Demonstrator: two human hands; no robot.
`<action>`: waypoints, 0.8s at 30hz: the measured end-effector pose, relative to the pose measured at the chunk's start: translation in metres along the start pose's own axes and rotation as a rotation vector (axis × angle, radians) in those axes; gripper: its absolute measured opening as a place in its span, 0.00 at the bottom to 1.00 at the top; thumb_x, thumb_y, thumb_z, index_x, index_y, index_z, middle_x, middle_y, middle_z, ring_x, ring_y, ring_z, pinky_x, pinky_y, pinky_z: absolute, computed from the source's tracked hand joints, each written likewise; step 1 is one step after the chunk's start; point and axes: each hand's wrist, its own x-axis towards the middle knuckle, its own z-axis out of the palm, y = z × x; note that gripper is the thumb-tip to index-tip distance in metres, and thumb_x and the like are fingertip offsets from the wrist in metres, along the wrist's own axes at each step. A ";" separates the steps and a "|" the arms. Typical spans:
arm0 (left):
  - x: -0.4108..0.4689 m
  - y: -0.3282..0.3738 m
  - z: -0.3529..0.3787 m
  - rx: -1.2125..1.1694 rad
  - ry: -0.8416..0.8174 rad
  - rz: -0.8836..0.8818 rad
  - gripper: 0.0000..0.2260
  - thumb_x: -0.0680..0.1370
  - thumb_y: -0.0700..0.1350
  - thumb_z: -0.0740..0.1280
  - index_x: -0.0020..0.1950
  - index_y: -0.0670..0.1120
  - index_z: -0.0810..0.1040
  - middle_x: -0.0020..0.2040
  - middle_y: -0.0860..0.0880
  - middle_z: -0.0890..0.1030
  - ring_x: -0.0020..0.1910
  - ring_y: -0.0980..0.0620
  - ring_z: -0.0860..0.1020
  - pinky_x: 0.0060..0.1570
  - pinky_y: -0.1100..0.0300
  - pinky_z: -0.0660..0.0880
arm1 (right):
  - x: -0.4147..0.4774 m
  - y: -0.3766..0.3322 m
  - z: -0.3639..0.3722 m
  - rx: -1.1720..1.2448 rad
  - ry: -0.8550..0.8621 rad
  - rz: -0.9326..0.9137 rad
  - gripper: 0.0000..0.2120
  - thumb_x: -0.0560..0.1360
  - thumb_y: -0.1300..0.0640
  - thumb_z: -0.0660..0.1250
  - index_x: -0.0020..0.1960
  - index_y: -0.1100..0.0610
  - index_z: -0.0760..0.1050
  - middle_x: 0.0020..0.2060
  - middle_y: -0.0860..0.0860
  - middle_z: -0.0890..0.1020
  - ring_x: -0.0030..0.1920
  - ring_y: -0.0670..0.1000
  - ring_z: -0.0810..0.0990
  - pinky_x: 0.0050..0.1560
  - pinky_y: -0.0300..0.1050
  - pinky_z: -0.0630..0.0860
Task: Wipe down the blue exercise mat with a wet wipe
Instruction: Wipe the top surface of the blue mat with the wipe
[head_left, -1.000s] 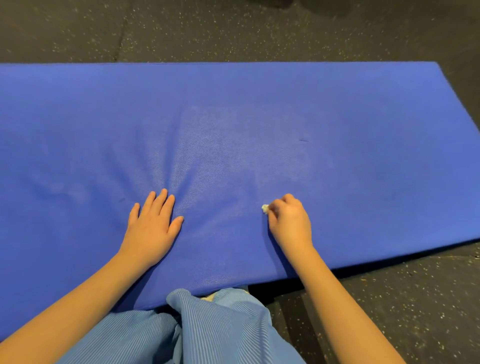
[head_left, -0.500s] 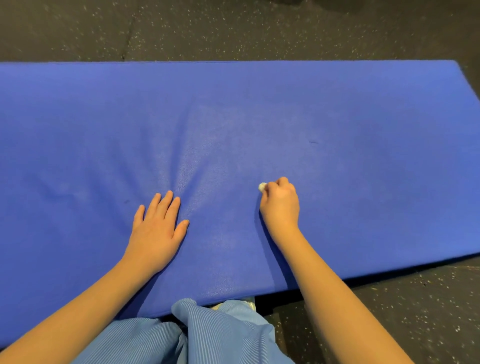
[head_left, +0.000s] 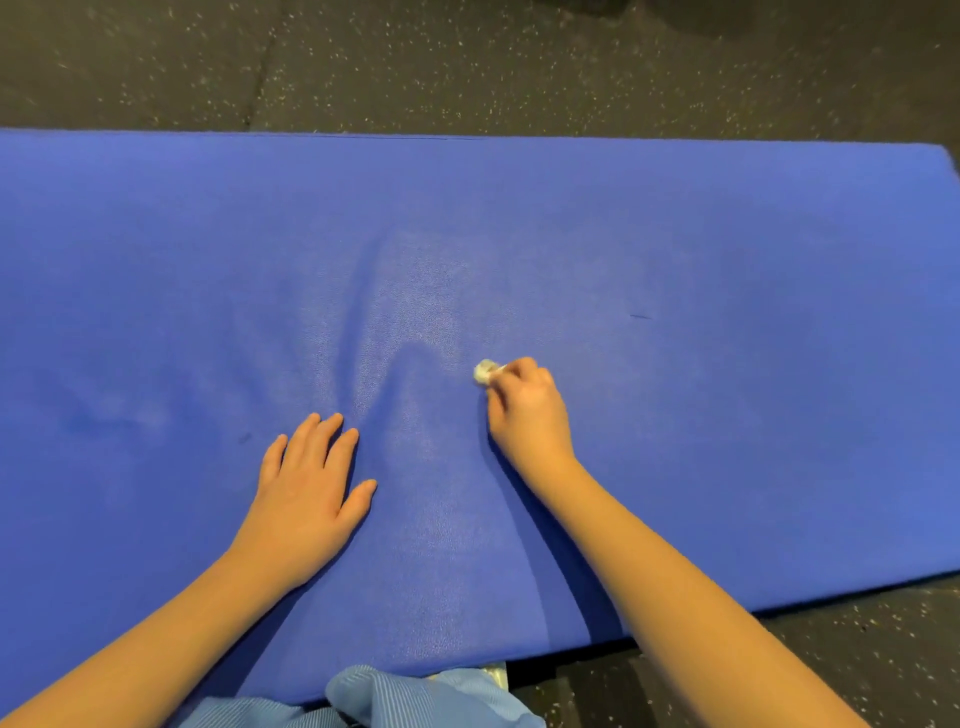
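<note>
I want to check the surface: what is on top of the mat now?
On the mat, the left hand rests flat, and the right hand pinches a small balled white wipe. The mat surface under both hands is hidden.

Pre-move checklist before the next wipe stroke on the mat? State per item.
1. Wipe gripped: ok, the right hand pinches it as a small wad.
2. Wipe on the mat: ok, the wad sits at the surface.
3. Mat braced: ok, the left hand lies flat on it, fingers straight.
4. Mat smooth: not ok, creases run up from between the hands.
5. Wipe wet enough: cannot tell.
6. Dark mark gone: not ok, it shows to the right of the right hand.
</note>
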 end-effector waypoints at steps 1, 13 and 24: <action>0.004 -0.002 -0.001 -0.001 0.001 0.015 0.33 0.76 0.61 0.49 0.69 0.39 0.72 0.71 0.41 0.69 0.72 0.40 0.64 0.69 0.39 0.60 | -0.002 0.001 0.001 0.006 -0.063 -0.082 0.06 0.74 0.63 0.67 0.42 0.65 0.80 0.39 0.59 0.78 0.36 0.60 0.76 0.29 0.46 0.75; 0.049 -0.018 -0.006 0.065 0.006 0.150 0.33 0.80 0.63 0.44 0.70 0.41 0.71 0.72 0.43 0.69 0.73 0.46 0.60 0.70 0.47 0.53 | 0.064 0.017 0.008 -0.001 -0.039 0.004 0.11 0.74 0.61 0.67 0.35 0.65 0.74 0.34 0.59 0.74 0.31 0.58 0.72 0.27 0.44 0.67; 0.107 -0.046 -0.019 0.107 0.020 0.161 0.33 0.78 0.64 0.48 0.75 0.45 0.66 0.76 0.49 0.62 0.75 0.47 0.55 0.71 0.44 0.51 | 0.153 0.024 0.022 -0.011 -0.021 0.126 0.11 0.78 0.60 0.64 0.41 0.67 0.75 0.41 0.61 0.73 0.35 0.61 0.73 0.32 0.47 0.67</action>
